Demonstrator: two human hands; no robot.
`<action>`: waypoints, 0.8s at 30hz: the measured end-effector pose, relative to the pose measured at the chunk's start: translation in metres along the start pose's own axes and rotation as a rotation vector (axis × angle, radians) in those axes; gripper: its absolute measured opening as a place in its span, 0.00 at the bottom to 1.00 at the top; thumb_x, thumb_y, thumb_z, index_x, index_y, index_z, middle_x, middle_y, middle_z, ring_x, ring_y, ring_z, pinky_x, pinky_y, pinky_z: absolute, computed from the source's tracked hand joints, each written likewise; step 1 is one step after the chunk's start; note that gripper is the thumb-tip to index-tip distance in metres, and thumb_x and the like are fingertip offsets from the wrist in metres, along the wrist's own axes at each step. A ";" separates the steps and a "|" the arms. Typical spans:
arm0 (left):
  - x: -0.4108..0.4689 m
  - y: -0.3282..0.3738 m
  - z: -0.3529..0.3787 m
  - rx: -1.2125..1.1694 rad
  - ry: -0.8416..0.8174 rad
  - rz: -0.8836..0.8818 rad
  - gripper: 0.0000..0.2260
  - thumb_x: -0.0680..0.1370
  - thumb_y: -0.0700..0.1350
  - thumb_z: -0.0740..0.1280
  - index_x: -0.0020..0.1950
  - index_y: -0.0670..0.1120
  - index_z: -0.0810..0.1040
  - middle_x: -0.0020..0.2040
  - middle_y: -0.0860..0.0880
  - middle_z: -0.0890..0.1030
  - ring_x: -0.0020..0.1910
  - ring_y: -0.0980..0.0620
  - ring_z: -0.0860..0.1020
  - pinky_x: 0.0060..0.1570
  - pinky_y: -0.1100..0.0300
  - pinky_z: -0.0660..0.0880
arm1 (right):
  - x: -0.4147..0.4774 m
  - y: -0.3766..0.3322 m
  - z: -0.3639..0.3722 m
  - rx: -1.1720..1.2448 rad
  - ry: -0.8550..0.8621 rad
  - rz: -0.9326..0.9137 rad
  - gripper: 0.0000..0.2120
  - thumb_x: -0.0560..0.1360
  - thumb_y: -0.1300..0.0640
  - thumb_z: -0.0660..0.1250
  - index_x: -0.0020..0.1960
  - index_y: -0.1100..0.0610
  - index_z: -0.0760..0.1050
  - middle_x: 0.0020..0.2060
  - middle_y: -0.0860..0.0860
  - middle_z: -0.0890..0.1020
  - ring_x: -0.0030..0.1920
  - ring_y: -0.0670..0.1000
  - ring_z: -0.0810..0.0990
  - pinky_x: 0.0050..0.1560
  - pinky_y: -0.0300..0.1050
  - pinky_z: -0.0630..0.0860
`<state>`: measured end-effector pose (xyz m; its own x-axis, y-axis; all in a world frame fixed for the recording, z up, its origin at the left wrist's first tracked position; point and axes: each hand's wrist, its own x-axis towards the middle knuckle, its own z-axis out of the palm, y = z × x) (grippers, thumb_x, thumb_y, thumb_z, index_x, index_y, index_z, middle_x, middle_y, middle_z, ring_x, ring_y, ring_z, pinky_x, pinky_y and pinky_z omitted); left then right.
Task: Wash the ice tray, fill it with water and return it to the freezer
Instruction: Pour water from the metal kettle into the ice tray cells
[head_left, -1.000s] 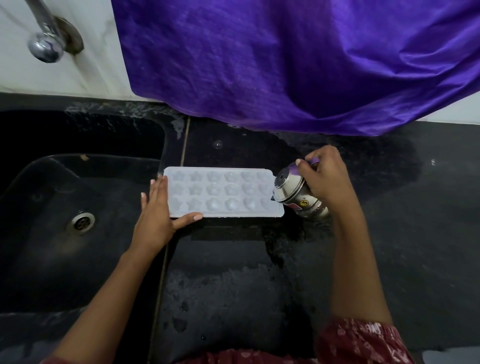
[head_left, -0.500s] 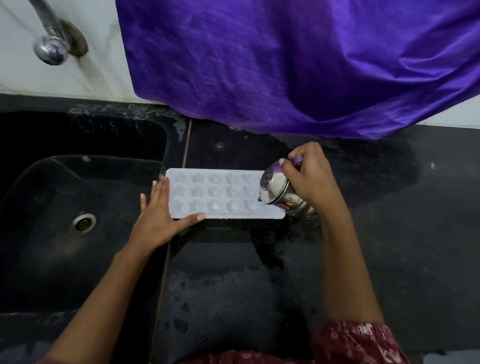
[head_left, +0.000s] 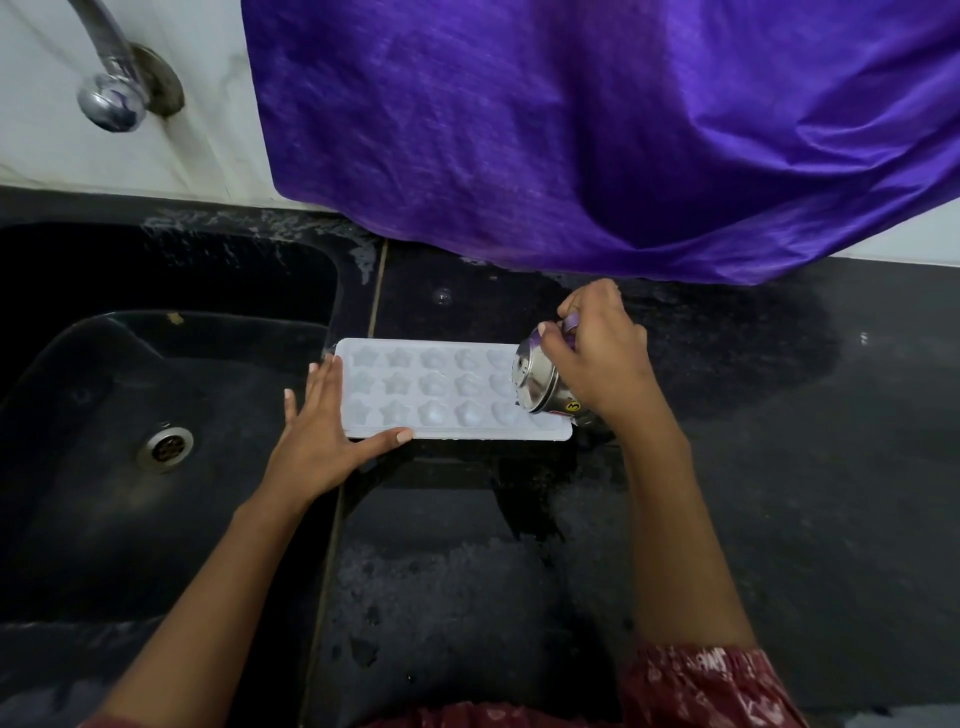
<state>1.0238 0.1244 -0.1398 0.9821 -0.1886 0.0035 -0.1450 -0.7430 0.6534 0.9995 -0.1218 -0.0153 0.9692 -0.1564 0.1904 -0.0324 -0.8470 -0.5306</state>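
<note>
A white ice tray (head_left: 441, 395) with star-shaped and round cells lies flat on the black counter, just right of the sink. My left hand (head_left: 322, 441) presses against the tray's left end, fingers spread and thumb along its near edge. My right hand (head_left: 597, 358) holds a small steel cup (head_left: 537, 382) with a purple handle, tilted with its mouth over the tray's right end. I cannot tell whether water is flowing.
A black sink (head_left: 104, 415) with a metal drain (head_left: 165, 448) is on the left, under a chrome tap (head_left: 109, 88) on the white wall. A purple cloth (head_left: 597, 130) hangs over the counter's back. The wet black counter (head_left: 779, 493) stretches right.
My right hand has carried the tilted cup leftward, from beside the tray's right end to over its right cells. My left hand has stayed at the tray's left end.
</note>
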 end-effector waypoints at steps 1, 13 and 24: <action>0.000 -0.001 0.000 -0.001 0.002 0.006 0.57 0.60 0.76 0.63 0.77 0.47 0.42 0.78 0.52 0.45 0.73 0.60 0.39 0.69 0.56 0.32 | 0.000 -0.001 0.000 -0.002 0.004 -0.007 0.09 0.76 0.55 0.62 0.45 0.55 0.61 0.50 0.53 0.70 0.47 0.53 0.74 0.62 0.54 0.66; 0.000 -0.001 0.000 -0.014 0.009 0.002 0.56 0.61 0.75 0.63 0.77 0.47 0.43 0.78 0.51 0.46 0.74 0.58 0.40 0.70 0.55 0.33 | -0.001 -0.002 -0.002 -0.023 0.018 -0.036 0.09 0.76 0.55 0.62 0.46 0.55 0.61 0.53 0.54 0.72 0.50 0.53 0.74 0.61 0.53 0.65; 0.000 -0.003 0.002 -0.021 0.021 0.008 0.58 0.57 0.76 0.58 0.77 0.47 0.43 0.78 0.52 0.46 0.72 0.62 0.40 0.69 0.56 0.33 | -0.001 0.006 -0.008 0.190 0.057 0.112 0.08 0.76 0.57 0.64 0.44 0.58 0.65 0.48 0.51 0.68 0.46 0.48 0.68 0.60 0.59 0.69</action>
<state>1.0241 0.1252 -0.1429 0.9833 -0.1806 0.0246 -0.1504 -0.7279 0.6690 0.9963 -0.1302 -0.0121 0.9466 -0.2768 0.1653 -0.0869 -0.7126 -0.6961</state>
